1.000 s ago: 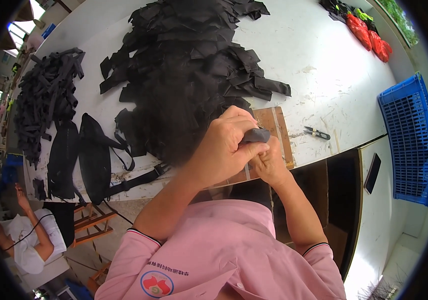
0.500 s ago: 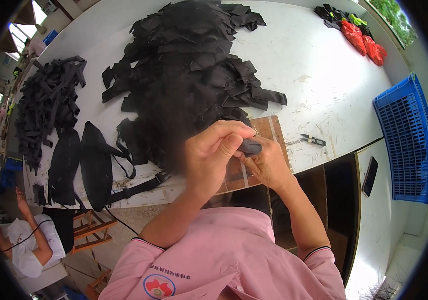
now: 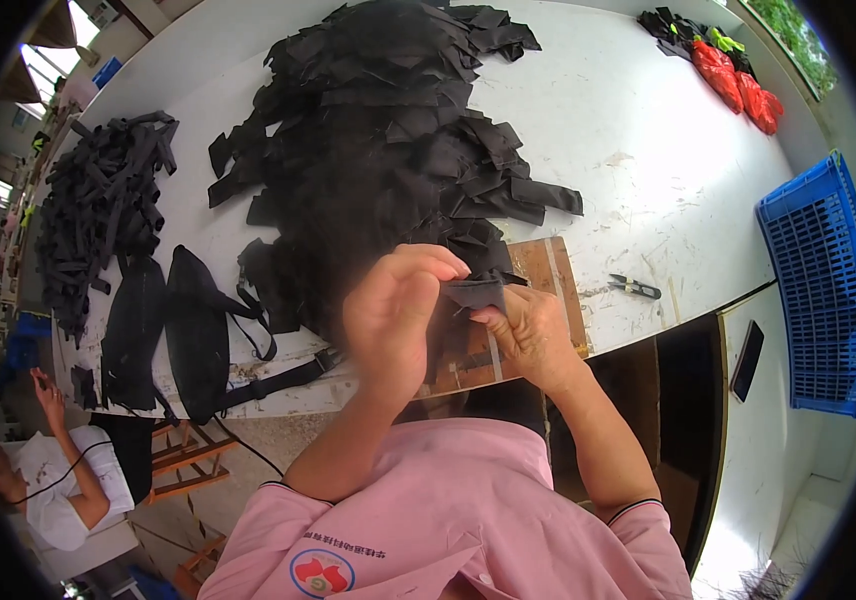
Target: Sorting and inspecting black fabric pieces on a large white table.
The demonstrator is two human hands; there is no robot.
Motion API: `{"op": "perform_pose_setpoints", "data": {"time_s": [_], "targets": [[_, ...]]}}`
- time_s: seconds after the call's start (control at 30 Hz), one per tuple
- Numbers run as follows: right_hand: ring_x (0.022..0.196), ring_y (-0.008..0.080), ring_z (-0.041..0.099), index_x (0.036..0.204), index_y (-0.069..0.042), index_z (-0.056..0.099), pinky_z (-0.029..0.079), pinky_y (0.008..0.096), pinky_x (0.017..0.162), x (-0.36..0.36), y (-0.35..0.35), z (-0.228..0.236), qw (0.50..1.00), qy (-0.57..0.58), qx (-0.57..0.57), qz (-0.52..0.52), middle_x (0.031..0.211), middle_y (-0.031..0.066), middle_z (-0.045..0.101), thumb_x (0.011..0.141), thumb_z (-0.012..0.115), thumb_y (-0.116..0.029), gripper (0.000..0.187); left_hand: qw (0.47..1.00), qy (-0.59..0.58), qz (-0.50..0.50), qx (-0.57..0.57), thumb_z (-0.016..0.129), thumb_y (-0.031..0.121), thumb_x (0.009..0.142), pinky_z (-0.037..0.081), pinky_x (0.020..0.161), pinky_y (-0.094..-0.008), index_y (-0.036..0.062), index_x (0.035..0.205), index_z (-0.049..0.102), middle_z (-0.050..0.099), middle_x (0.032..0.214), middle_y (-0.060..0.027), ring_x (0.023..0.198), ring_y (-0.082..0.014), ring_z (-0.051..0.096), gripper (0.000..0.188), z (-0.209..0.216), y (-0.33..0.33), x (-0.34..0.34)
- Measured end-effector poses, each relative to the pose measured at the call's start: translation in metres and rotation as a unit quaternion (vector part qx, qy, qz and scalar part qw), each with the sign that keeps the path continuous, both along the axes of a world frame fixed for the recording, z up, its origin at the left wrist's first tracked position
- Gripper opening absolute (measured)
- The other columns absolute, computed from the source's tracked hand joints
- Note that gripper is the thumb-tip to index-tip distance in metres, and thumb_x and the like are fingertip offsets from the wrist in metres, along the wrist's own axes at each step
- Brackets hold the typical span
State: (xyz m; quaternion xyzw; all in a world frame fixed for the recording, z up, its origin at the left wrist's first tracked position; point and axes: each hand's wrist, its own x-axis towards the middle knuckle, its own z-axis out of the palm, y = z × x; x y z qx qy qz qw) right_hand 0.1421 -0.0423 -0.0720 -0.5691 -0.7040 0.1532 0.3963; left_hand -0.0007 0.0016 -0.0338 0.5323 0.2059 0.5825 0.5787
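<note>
A small black fabric piece is held up in front of me, over the near edge of the table. My right hand is closed on it, with the thumb below and the fingers behind. My left hand is just left of it, back of the hand outward and fingers stretched toward the piece. Its fingertips reach the upper left edge of the fabric; whether they touch is unclear. Behind both hands spreads a large heap of black fabric pieces. A wooden board lies under my hands on the white table.
Black strips are piled at the left, near a black pouch with straps. Thread snips lie right of the board. A blue crate, a phone and red bags are further right. A co-worker sits at lower left.
My left hand has drawn a little left, its thumb apart from the fingertips. The fabric piece, bunched before, now shows flatter and wider in my right hand.
</note>
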Motion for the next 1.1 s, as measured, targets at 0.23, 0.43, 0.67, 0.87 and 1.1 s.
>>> {"op": "perform_pose_setpoints", "data": {"time_s": [0.23,0.43,0.67,0.87,1.1], "targets": [[0.053,0.0278,0.051,0.064,-0.005,0.044,0.038,0.0378,0.045,0.0,-0.007,0.016,0.999,-0.039,-0.02,0.018,0.056,0.0088,0.048,0.079,0.059,-0.027,0.031,0.948,0.24,0.012,0.21,0.066,-0.001,0.068,0.042,0.058,-0.0258,0.0013,0.076,0.063,0.058,0.071,-0.0064,0.067,-0.0168,0.052,0.008,0.024,0.022,-0.02],[0.048,0.0284,0.054,0.06,-0.004,0.044,0.04,0.036,0.045,0.008,0.0,0.025,0.992,0.006,-0.126,0.021,0.051,0.0092,0.051,0.084,0.055,-0.028,0.036,0.931,0.264,0.076,0.24,0.064,-0.001,0.07,0.042,0.058,-0.0264,0.0018,0.084,0.061,0.058,0.076,-0.0095,0.066,-0.0191,0.052,0.014,0.004,0.013,-0.02],[0.047,0.0167,0.048,0.057,-0.001,0.046,0.037,0.0264,0.048,0.024,-0.024,0.073,0.881,0.472,0.038,-0.019,0.049,0.0062,0.045,0.093,0.04,-0.033,0.048,0.817,0.529,0.062,0.22,0.061,-0.001,0.058,0.042,0.075,-0.0379,-0.0004,0.101,0.048,0.048,0.099,-0.0178,0.088,-0.0321,0.049,0.045,-0.069,-0.056,-0.057],[0.049,0.0162,0.046,0.059,-0.003,0.043,0.037,0.0265,0.047,0.058,-0.135,-0.053,0.797,0.522,-0.047,-0.299,0.05,0.0058,0.044,0.091,0.041,-0.039,0.047,0.774,0.574,0.134,0.232,0.061,-0.004,0.06,0.043,0.076,-0.0376,-0.0008,0.091,0.052,0.05,0.096,-0.015,0.088,-0.0316,0.05,0.032,-0.105,-0.061,-0.055],[0.059,0.0091,0.052,0.101,0.004,0.053,0.044,0.0222,0.056,0.022,-0.155,-0.066,0.699,0.56,-0.345,-0.282,0.073,0.0057,0.059,0.088,0.047,-0.04,0.046,0.949,0.24,0.012,-0.206,0.054,-0.003,0.078,0.048,0.069,-0.0276,-0.0045,0.089,0.055,0.061,0.087,-0.0114,0.077,-0.0147,0.058,0.012,-0.022,-0.059,-0.069]]}}
